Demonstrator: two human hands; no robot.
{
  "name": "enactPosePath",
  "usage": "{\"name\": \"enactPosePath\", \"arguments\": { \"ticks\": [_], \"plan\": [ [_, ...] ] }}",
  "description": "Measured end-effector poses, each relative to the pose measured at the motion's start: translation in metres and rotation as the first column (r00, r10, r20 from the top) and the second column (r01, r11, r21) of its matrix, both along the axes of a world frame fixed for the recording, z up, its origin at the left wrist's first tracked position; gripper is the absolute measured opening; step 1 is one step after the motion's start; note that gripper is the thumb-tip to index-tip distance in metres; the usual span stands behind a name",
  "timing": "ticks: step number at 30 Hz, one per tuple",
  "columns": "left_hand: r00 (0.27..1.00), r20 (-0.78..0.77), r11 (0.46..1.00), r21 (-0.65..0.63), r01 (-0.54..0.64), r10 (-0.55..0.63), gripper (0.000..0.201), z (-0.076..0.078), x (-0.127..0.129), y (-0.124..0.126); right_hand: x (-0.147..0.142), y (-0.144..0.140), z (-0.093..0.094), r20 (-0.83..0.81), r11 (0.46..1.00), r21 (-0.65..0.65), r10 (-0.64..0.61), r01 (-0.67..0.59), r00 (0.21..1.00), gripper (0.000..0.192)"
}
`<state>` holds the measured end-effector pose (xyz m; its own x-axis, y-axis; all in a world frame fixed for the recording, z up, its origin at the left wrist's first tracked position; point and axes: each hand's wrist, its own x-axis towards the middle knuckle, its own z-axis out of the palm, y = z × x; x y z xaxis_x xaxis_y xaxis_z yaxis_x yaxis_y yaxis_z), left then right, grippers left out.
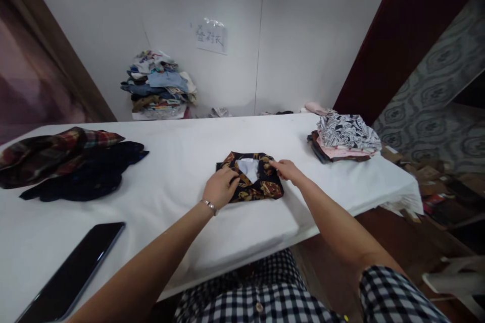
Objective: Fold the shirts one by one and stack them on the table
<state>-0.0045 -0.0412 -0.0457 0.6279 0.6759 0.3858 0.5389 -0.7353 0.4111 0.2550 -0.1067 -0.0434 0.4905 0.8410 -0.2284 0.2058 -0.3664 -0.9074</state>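
Resting shirt point(257, 190): it lies folded near the middle of the white-covered surface point(174, 161); it is dark, with gold and reddish print, its collar is toward the wall point(310, 35), and pale inner cloth shows at the neck.
Left hand point(220, 185): it is over the left side of the shirt, with the fingers bent; I cannot tell if they pinch the cloth (the hand itself hides this part). A bracelet point(209, 206) is around the wrist.
Right hand point(288, 170): it is at the right edge of the shirt, its thumb and fingers gripping the cloth.
Phone point(76, 270): it lies at the near left, well apart from the shirt, its screen black.
Left garments: a tartan garment point(56, 154) lies partly on a dark blue garment point(83, 179), both loose.
Right pile point(345, 133): a black-and-white printed garment is on top, with pink cloth below.
Tall pile point(162, 83): many garments are heaped by the wall, behind the far edge.
Paper point(211, 38): it hangs on the wall and bears handwritten characters.
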Motion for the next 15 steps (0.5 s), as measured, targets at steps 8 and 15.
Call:
{"name": "enactPosePath", "arguments": {
  "ticks": [8,15],
  "plan": [
    [0.998,-0.062,0.976,-0.214,-0.039,0.026,0.025,-0.034,-0.024,0.003,0.007,-0.013,-0.025,-0.183,0.999,0.013,0.034,-0.033,0.982,0.012],
    [0.951,0.149,0.944,-0.237,-0.231,0.270,0.023,-0.021,-0.043,0.021,0.006,-0.024,-0.029,0.267,0.950,0.309,-0.140,0.053,0.954,0.032]
  ]
}}
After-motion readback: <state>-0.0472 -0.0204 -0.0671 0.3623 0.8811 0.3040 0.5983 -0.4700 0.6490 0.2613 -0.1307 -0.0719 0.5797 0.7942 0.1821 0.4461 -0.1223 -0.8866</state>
